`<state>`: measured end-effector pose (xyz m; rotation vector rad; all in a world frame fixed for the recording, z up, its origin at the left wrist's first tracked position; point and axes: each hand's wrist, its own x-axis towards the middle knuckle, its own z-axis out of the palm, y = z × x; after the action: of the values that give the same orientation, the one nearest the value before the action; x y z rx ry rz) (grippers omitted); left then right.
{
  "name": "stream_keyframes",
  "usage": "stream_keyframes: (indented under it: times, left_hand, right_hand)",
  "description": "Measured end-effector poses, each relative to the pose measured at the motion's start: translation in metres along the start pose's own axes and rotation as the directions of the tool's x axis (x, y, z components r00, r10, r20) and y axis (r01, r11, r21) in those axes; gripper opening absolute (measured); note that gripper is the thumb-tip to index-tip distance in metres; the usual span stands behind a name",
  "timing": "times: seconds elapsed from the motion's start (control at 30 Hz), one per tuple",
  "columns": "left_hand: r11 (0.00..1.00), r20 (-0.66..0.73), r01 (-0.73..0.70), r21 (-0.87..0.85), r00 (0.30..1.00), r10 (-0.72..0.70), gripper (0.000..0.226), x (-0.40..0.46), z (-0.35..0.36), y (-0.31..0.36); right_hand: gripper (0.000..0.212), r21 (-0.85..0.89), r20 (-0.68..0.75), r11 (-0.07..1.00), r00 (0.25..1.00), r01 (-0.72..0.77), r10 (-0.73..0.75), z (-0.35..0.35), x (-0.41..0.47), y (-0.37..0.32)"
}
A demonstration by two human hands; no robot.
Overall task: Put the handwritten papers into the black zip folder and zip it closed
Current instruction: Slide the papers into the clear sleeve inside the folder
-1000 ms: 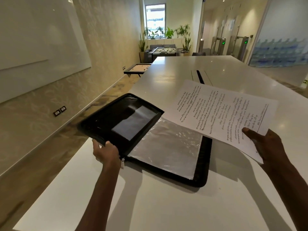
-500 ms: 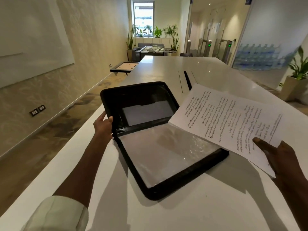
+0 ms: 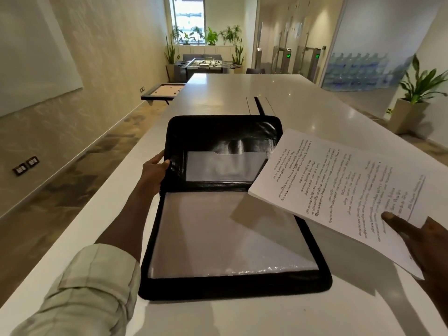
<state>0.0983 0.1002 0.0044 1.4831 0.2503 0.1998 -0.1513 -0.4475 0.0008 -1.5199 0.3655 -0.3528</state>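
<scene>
The left hand (image 3: 155,169) grips the left edge of the open black folder (image 3: 228,286), thumb on the inside of the raised far flap, fingers curled behind it and hidden. The folder lies on the white table (image 3: 242,316), its near half flat and covered by a clear plastic sleeve (image 3: 218,236). The right hand (image 3: 426,243) pinches the near right corner of the handwritten papers (image 3: 339,187), thumb on top, fingers underneath out of sight; the hand is cut off by the frame edge. The papers hang tilted above the folder's right side, covering its right edge. The writing is too small to read.
</scene>
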Motion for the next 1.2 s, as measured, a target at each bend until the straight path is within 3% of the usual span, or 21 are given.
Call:
stream_keyframes:
  times: [0.13, 0.3, 0.47, 0.53, 0.67, 0.83, 1.03, 1.2]
  left_hand:
    - [0.998, 0.036, -0.015, 0.066, 0.999, 0.013, 0.042, 0.012, 0.018, -0.013]
    - [0.966, -0.020, -0.026, 0.255, 0.999, 0.033, 0.044, 0.012, 0.040, -0.018]
    - [0.780, -0.022, -0.215, 0.587, 0.959, 0.281, 0.045, -0.021, 0.065, -0.011]
    - [0.772, 0.010, -0.275, 0.573, 0.944, 0.329, 0.035, -0.050, 0.082, -0.006]
    - [0.787, 0.179, -0.337, 0.517, 0.941, 0.285, 0.026, -0.120, 0.114, -0.012]
    - [0.826, 0.264, -0.252, 0.503, 0.956, 0.131, 0.034, -0.200, 0.142, -0.024]
    - [0.836, 0.336, -0.252, 0.488, 0.938, 0.086, 0.028, -0.269, 0.163, -0.037]
    - [0.817, 0.320, -0.236, 0.527, 0.945, 0.067, 0.053, -0.297, 0.173, -0.048]
  right_hand:
    - [0.065, -0.094, -0.064, 0.994, 0.996, 0.060, -0.066, 0.011, -0.005, -0.006]
    - [0.042, -0.024, -0.044, 0.996, 0.995, 0.087, -0.088, 0.018, -0.007, -0.010]
    - [0.036, 0.014, -0.046, 0.996, 0.996, 0.083, -0.082, 0.027, -0.013, -0.020]
    - [0.037, 0.023, -0.058, 0.996, 0.995, 0.082, -0.080, 0.031, -0.014, -0.023]
    - [0.037, 0.052, -0.056, 0.995, 0.995, 0.083, -0.080, 0.036, -0.016, -0.025]
    - [0.038, 0.132, -0.048, 0.989, 0.997, 0.060, -0.054, 0.034, -0.021, -0.025]
    - [0.040, 0.197, -0.083, 0.979, 0.996, 0.057, -0.041, 0.037, -0.024, -0.033]
    - [0.039, 0.221, -0.068, 0.973, 0.997, 0.060, -0.046, 0.037, -0.031, -0.035]
